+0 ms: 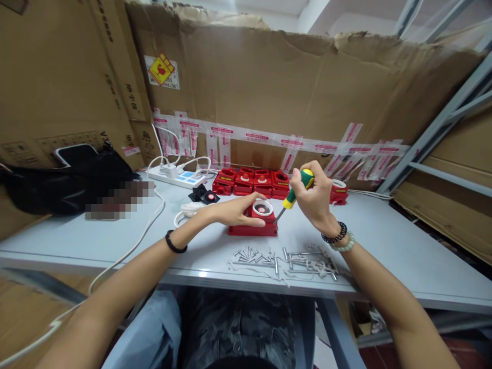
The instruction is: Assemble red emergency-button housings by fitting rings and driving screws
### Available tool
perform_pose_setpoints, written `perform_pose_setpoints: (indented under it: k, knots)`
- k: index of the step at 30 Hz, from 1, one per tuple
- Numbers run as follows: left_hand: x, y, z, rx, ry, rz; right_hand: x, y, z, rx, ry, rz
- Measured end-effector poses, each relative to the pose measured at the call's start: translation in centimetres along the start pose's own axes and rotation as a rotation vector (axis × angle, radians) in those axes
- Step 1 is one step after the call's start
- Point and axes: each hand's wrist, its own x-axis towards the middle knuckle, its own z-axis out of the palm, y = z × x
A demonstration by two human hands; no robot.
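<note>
Right hand (314,199) raised, grip closed round screwdriver (302,185), tip down-left at right end of red box (251,231), mid desk (388,246). Left hand (235,210) low, grip half-spread, holding box's left part.

left carton (57,66): "V3" | back cardboard (269,82): yellow diamond sign (162,69), red glass symbol (161,71)

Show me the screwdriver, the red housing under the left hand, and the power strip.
Screwdriver (291,198): head view, green part of its handle.
Red housing (252,231): head view, front face.
Power strip (179,178): head view, white casing.
</note>
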Motion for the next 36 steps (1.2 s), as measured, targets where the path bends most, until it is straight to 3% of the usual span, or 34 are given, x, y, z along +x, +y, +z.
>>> perform_pose_setpoints:
  k: [9,16,24,28,33,36]
  knots:
    - [-0.7,-0.8,-1.1,0.089,-0.037,0.009,1.2,0.4,2.8,-0.091,0.003,-0.205]
    - [-1.1,-0.2,-1.3,0.187,-0.026,-0.070,2.7,2.2,5.5,-0.207,0.004,-0.206]
    - [-1.3,0.3,-0.9,0.281,-0.041,-0.053,4.0,3.8,7.7,-0.256,0.026,-0.168]
    - [-1.2,0.3,-0.7,0.331,-0.034,-0.113,4.2,3.8,7.7,-0.175,0.005,-0.145]
    - [-1.2,0.7,-0.6,0.343,-0.043,-0.152,5.3,3.2,6.5,0.001,-0.133,-0.167]
    - [-1.2,0.6,-0.6,0.326,-0.044,-0.152,6.2,2.5,5.5,0.051,-0.095,-0.183]
